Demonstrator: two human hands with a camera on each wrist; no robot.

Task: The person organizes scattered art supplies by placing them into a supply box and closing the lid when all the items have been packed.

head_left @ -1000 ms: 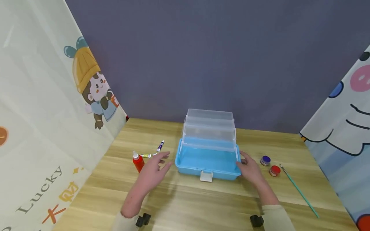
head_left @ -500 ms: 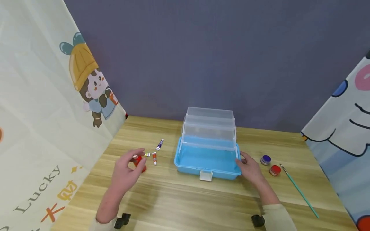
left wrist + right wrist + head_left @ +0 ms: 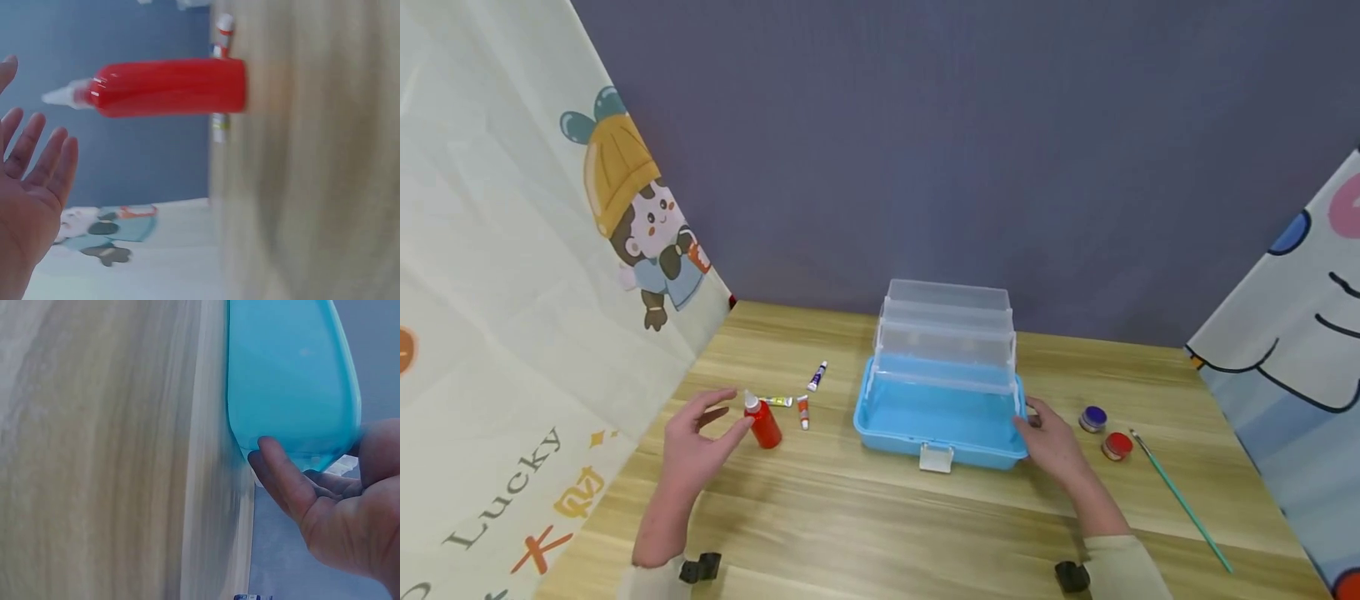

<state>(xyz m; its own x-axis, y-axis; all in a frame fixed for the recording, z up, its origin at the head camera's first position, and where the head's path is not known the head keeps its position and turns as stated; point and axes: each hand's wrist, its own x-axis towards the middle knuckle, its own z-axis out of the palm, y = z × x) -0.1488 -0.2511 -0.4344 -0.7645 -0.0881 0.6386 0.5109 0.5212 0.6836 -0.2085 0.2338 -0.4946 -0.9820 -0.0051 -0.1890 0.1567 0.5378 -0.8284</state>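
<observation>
A red squeeze bottle [image 3: 766,427] with a pointed white nozzle stands upright at the left of the table. My left hand [image 3: 692,442] is just left of it, fingers spread and thumb apart, holding nothing. The left wrist view shows a gap between the fingers and the bottle's nozzle [image 3: 60,96]. In the middle sits a light blue storage box [image 3: 887,442], its clear tiered trays [image 3: 946,340] raised at the back. My right hand [image 3: 1054,440] grips its right side, thumb at the rim and fingers against the outer wall [image 3: 287,381].
Behind the bottle lie small paint tubes: yellow [image 3: 779,402], orange [image 3: 803,412] and purple [image 3: 817,376]. To the right are a purple paint jar [image 3: 1093,418], a red paint jar [image 3: 1117,446] and a green-handled paintbrush [image 3: 1183,504]. A dark curtain [image 3: 940,150] hangs at the back.
My left hand has moved left from beside the box, past the red bottle to its left side, uncovering the orange tube. My right hand stays on the box.
</observation>
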